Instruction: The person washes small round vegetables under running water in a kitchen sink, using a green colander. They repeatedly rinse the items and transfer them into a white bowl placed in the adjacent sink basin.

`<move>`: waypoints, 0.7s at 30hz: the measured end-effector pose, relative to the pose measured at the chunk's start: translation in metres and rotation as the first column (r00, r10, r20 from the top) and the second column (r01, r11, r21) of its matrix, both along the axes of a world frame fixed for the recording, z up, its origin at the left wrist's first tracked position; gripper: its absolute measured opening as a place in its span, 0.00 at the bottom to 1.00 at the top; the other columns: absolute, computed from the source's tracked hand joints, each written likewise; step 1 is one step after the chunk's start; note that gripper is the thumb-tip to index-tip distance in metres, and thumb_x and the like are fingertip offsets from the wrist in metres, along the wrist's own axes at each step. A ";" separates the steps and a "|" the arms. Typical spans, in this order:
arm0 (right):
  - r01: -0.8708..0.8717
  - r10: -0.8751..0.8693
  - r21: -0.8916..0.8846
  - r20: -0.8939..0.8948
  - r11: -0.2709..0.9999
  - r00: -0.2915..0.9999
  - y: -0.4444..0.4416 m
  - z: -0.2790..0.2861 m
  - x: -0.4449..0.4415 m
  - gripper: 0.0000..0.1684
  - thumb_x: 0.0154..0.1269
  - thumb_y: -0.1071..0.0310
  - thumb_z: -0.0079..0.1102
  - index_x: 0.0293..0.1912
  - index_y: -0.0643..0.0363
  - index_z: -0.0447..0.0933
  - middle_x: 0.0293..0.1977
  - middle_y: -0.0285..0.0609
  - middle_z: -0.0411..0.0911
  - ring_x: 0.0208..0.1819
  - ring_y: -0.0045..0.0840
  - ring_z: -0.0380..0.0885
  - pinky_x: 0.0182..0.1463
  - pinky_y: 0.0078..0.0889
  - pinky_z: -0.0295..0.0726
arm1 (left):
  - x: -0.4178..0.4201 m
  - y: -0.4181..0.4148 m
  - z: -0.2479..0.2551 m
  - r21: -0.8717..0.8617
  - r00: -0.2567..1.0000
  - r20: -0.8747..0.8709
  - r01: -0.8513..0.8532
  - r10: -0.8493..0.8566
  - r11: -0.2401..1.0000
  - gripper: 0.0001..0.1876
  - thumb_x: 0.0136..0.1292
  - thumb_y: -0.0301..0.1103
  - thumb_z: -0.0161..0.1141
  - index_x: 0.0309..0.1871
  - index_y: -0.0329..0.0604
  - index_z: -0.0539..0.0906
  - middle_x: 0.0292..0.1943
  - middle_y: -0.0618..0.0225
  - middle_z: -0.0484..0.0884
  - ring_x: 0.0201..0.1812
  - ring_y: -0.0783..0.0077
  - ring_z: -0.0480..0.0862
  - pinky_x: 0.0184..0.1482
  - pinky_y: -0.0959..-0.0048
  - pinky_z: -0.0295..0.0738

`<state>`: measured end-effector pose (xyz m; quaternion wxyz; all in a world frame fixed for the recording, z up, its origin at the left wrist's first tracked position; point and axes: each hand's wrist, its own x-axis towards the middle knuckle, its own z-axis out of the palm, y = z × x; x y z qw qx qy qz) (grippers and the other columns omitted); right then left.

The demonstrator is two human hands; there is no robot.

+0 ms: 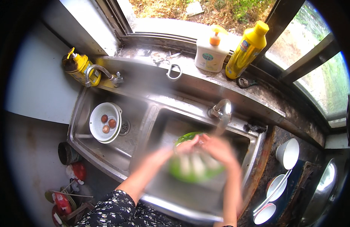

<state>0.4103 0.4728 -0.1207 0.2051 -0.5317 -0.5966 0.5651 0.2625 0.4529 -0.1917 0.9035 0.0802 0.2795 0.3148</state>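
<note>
Both my hands meet over a green basket (189,177) in the right basin of a steel double sink. Whitish, blurred items (194,164) lie in the basket. My left hand (187,146) is at the basket's upper left, and my right hand (216,146) is beside it under the faucet (224,110). Something small and reddish shows between the fingers, too blurred to name. Motion blur and the fingers hide how firmly either hand grips. In the left basin, a white plastic colander (99,134) holds several round brown items (112,123).
Scissors (174,72), a white pump bottle (209,58) and a yellow bottle (246,51) are on the window ledge. A second faucet (101,69) and a yellow pump bottle (81,66) stand at left. White bowls (288,153) and chopsticks (273,193) lie at right.
</note>
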 end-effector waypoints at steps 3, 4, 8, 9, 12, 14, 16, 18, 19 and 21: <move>0.001 -0.002 0.036 0.033 0.999 0.999 0.000 0.010 -0.004 0.20 0.50 0.59 0.51 0.43 0.57 0.71 0.41 0.39 0.71 0.46 0.22 0.68 0.48 0.23 0.66 | -0.006 0.004 0.013 -0.097 0.999 0.040 -0.019 0.023 0.995 0.25 0.60 0.51 0.32 0.50 0.39 0.64 0.43 0.55 0.71 0.43 0.58 0.74 0.48 0.64 0.67; 0.020 -0.020 -0.002 0.079 1.000 0.997 0.002 0.028 -0.009 0.20 0.50 0.58 0.50 0.43 0.56 0.71 0.42 0.39 0.71 0.46 0.23 0.69 0.47 0.24 0.66 | -0.007 0.005 0.015 -0.114 1.000 0.009 -0.004 0.005 0.993 0.26 0.59 0.52 0.32 0.50 0.38 0.64 0.42 0.55 0.71 0.42 0.58 0.74 0.48 0.64 0.68; 0.183 -0.179 -0.056 0.074 0.982 0.981 0.002 0.009 -0.009 0.15 0.48 0.72 0.54 0.39 0.63 0.70 0.34 0.36 0.70 0.34 0.16 0.68 0.38 0.17 0.68 | -0.007 0.008 0.023 -0.101 0.998 0.060 0.039 -0.034 0.994 0.25 0.59 0.50 0.35 0.49 0.38 0.64 0.40 0.55 0.73 0.41 0.58 0.75 0.46 0.66 0.70; 0.202 -0.200 -0.023 0.059 0.979 0.978 0.002 0.009 -0.011 0.13 0.49 0.74 0.55 0.38 0.65 0.70 0.32 0.35 0.70 0.32 0.14 0.68 0.37 0.16 0.68 | -0.006 0.008 0.025 -0.099 0.996 0.094 0.022 -0.012 0.995 0.24 0.59 0.49 0.36 0.49 0.38 0.64 0.40 0.56 0.73 0.41 0.59 0.75 0.46 0.66 0.70; 0.144 -0.157 0.138 0.086 0.980 0.984 -0.001 0.019 -0.011 0.12 0.51 0.65 0.50 0.35 0.62 0.72 0.31 0.37 0.72 0.32 0.20 0.69 0.36 0.21 0.69 | 0.001 0.007 0.008 0.013 0.996 -0.081 0.041 -0.040 0.999 0.22 0.59 0.47 0.38 0.48 0.38 0.65 0.39 0.55 0.73 0.41 0.60 0.75 0.44 0.67 0.71; 0.127 -0.142 0.110 0.133 0.986 0.981 0.000 0.013 -0.008 0.18 0.50 0.54 0.46 0.34 0.57 0.73 0.31 0.42 0.74 0.33 0.29 0.72 0.37 0.29 0.71 | 0.004 0.004 -0.006 0.054 0.983 -0.179 0.052 -0.042 0.997 0.21 0.59 0.46 0.39 0.47 0.38 0.66 0.40 0.56 0.73 0.41 0.61 0.75 0.44 0.67 0.71; 0.172 -0.181 0.109 0.084 0.979 0.980 -0.002 -0.013 -0.002 0.21 0.51 0.50 0.43 0.34 0.56 0.74 0.32 0.44 0.74 0.33 0.33 0.73 0.38 0.31 0.71 | 0.012 0.005 -0.002 0.011 0.988 -0.154 0.032 -0.030 0.999 0.21 0.59 0.46 0.39 0.47 0.38 0.67 0.41 0.57 0.72 0.41 0.63 0.75 0.45 0.67 0.71; 0.193 -0.206 0.153 0.071 0.969 0.976 -0.006 -0.033 0.001 0.21 0.51 0.51 0.43 0.34 0.57 0.74 0.31 0.45 0.74 0.33 0.33 0.73 0.37 0.32 0.71 | 0.013 0.002 -0.011 -0.074 0.989 -0.150 -0.013 0.002 0.997 0.20 0.60 0.46 0.38 0.47 0.38 0.67 0.42 0.57 0.72 0.42 0.65 0.75 0.45 0.68 0.70; 0.174 -0.196 0.189 0.105 0.967 0.975 -0.006 -0.020 -0.011 0.21 0.51 0.51 0.42 0.33 0.57 0.74 0.31 0.45 0.74 0.32 0.33 0.73 0.36 0.32 0.71 | 0.008 -0.003 -0.034 -0.066 0.981 -0.193 -0.041 0.028 0.997 0.21 0.60 0.46 0.38 0.47 0.38 0.67 0.43 0.57 0.72 0.42 0.64 0.74 0.45 0.68 0.70; 0.126 -0.169 0.215 0.199 0.968 0.965 -0.005 -0.009 -0.018 0.21 0.52 0.51 0.41 0.32 0.57 0.75 0.30 0.46 0.74 0.32 0.33 0.73 0.35 0.33 0.70 | 0.009 -0.006 -0.064 -0.071 0.973 -0.229 -0.057 0.039 0.996 0.21 0.60 0.45 0.38 0.47 0.38 0.67 0.43 0.58 0.72 0.42 0.64 0.74 0.45 0.69 0.70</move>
